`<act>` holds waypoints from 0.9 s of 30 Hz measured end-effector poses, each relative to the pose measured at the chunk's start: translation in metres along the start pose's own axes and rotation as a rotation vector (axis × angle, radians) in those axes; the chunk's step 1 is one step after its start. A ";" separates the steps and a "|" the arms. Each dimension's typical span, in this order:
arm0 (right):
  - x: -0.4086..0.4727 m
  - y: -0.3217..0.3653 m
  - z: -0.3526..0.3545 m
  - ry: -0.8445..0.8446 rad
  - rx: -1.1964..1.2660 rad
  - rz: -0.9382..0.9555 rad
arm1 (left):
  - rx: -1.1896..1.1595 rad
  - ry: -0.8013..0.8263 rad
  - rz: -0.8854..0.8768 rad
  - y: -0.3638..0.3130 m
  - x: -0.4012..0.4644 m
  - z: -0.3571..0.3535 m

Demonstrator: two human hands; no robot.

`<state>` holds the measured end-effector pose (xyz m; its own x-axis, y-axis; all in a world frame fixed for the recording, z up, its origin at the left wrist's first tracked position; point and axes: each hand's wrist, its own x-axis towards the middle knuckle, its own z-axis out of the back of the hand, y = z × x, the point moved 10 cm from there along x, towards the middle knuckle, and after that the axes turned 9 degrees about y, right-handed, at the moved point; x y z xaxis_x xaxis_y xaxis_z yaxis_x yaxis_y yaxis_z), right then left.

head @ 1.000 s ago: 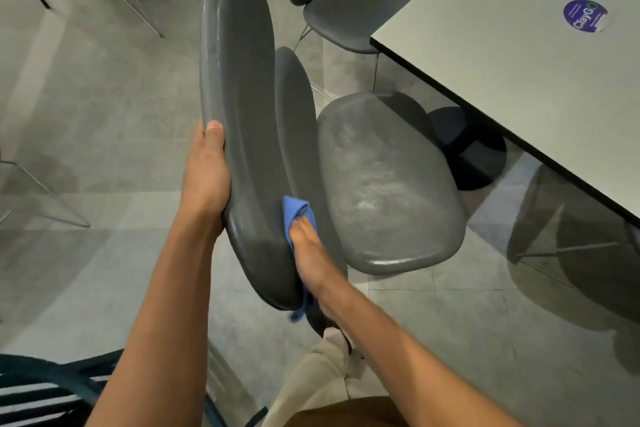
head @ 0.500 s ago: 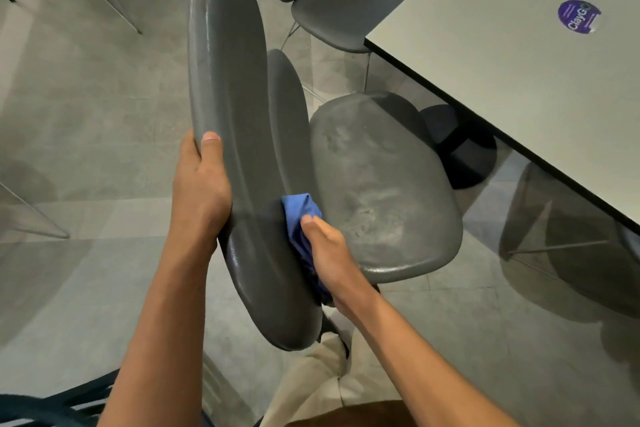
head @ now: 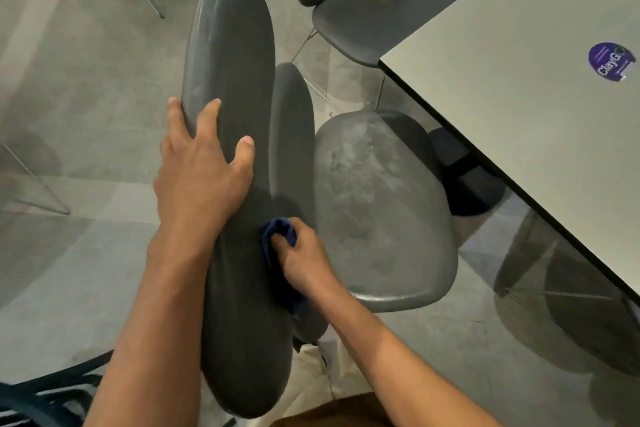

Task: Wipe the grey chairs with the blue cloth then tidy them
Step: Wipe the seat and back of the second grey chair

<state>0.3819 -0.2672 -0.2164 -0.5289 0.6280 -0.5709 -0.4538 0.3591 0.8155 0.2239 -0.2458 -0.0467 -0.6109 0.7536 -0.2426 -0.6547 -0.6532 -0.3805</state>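
Right hand (head: 304,253) presses blue cloth (head: 277,232) against grey chair (head: 228,80).

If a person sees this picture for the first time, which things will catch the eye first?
First, the tall dark grey moulded chair back in the centre, which the left hand holds at its edge. Just below, the right hand presses a crumpled blue cloth against it. On the right stand the smudged grey chair seat and a pale grey table with a round purple sticker.
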 end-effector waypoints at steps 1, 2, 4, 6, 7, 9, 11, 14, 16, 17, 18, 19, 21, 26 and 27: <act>0.006 0.001 0.005 0.016 -0.004 -0.006 | 0.000 -0.008 0.010 -0.002 0.002 0.000; 0.012 0.001 0.011 0.014 -0.014 -0.011 | 0.005 -0.017 0.020 -0.003 0.003 0.000; 0.025 0.002 0.029 -0.030 0.011 0.009 | 0.030 -0.029 0.042 -0.003 0.005 0.000; 0.035 0.007 0.047 -0.085 0.072 0.034 | 0.060 -0.042 0.052 -0.001 0.009 0.002; 0.039 0.012 0.056 -0.100 0.098 0.040 | 0.072 -0.049 0.056 0.000 0.011 0.003; 0.045 0.019 0.067 -0.107 0.124 0.051 | 0.092 -0.057 0.069 -0.001 0.012 0.004; 0.050 0.020 0.071 -0.093 0.137 0.051 | 0.128 -0.056 0.068 -0.004 0.009 0.000; 0.054 0.018 0.062 -0.082 0.131 0.023 | 0.235 -0.062 0.011 -0.009 0.005 -0.005; 0.054 0.017 0.054 -0.099 0.134 0.024 | 0.320 -0.051 -0.046 -0.015 -0.001 -0.011; 0.053 0.017 0.051 -0.109 0.148 0.029 | 0.356 -0.032 -0.074 -0.018 -0.005 -0.016; 0.053 0.016 0.049 -0.125 0.154 0.029 | 0.391 -0.010 -0.101 -0.021 -0.009 -0.022; 0.054 0.015 0.046 -0.135 0.150 0.018 | 0.420 0.005 -0.127 -0.023 -0.014 -0.026; 0.056 0.012 0.041 -0.145 0.120 -0.001 | 0.389 0.012 -0.164 -0.023 -0.019 -0.024; 0.057 0.011 0.031 -0.126 0.164 -0.025 | 0.234 0.056 -0.121 0.000 -0.024 -0.014; 0.056 0.010 0.026 -0.096 0.170 -0.033 | 0.249 0.056 -0.123 0.002 -0.029 -0.017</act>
<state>0.3660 -0.2104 -0.2378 -0.4408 0.6742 -0.5926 -0.3376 0.4873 0.8054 0.2477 -0.2675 -0.0551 -0.4995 0.8265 -0.2596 -0.8157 -0.5496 -0.1806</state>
